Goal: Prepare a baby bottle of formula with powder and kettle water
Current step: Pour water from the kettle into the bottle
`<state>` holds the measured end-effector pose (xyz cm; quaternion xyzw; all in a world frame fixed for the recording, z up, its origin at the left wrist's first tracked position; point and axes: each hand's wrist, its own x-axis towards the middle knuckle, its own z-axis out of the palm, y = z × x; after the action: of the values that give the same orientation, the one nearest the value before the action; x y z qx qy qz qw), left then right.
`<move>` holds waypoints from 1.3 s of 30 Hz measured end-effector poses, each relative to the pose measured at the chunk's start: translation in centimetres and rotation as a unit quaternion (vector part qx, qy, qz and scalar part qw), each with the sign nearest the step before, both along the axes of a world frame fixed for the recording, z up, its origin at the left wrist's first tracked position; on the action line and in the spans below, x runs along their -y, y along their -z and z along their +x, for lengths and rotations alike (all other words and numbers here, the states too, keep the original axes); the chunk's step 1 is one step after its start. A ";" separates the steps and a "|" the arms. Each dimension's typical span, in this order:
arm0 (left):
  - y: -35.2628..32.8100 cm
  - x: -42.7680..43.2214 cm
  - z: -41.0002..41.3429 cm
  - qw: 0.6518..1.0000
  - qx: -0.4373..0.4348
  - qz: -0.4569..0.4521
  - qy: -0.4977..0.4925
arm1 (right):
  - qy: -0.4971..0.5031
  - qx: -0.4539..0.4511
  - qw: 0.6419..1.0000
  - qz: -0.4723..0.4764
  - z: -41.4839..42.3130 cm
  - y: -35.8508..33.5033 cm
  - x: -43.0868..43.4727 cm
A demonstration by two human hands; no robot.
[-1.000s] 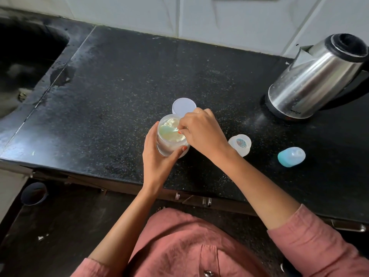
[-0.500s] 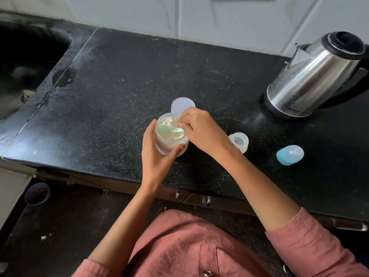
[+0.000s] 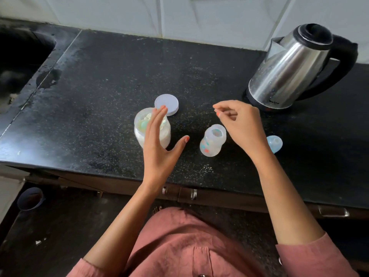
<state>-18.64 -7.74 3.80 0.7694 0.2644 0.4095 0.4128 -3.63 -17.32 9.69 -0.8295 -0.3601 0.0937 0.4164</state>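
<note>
Flanking a clear plastic bottle [image 3: 212,140] on speckled black stone, left hand [image 3: 159,144] splayed, right hand [image 3: 242,121] loosely curled, both grips empty.

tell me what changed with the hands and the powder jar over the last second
Both hands let go. The left hand opened off the powder jar, hovering beside it; the right hand left the scoop inside and moved right, above the baby bottle. Kettle, lid and blue cap stayed put.

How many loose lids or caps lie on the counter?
2: a flat round lid behind the powder jar, and a blue cap right of the bottle, partly hidden by the arm.
</note>
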 end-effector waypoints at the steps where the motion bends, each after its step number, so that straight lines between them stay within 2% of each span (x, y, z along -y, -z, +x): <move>1: 0.1 0.6 0.5 0.999 0.006 -0.013 0.030 | 0.010 -0.020 1.000 -0.003 0.6 0.5 0.8; 5: 1.9 2.7 2.2 0.981 0.005 -0.142 0.132 | 0.009 -0.098 0.994 -0.046 2.2 3.4 3.3; 8: 3.9 3.2 3.5 0.965 -0.042 -0.211 0.147 | -0.033 -0.125 0.986 -0.101 2.4 5.8 4.2; 11: 5.2 3.2 4.9 0.955 -0.088 -0.239 0.150 | -0.058 -0.136 0.983 -0.107 2.3 8.2 4.3; 19: 5.5 2.8 6.6 0.949 -0.089 -0.257 0.159 | -0.036 -0.216 0.976 -0.020 2.1 10.3 3.2; 29: 5.0 -0.9 10.8 0.944 -0.081 -0.255 0.194 | 0.004 -0.236 0.972 0.002 5.5 10.1 0.4; 39: 4.9 -3.2 15.5 0.952 -0.080 -0.242 0.171 | 0.028 -0.236 0.971 0.000 9.1 9.2 -2.4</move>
<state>-3.11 -4.49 -1.14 0.7103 0.2522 0.1938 0.6279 5.42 -14.88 0.52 -0.7936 -0.2286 0.2755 0.4919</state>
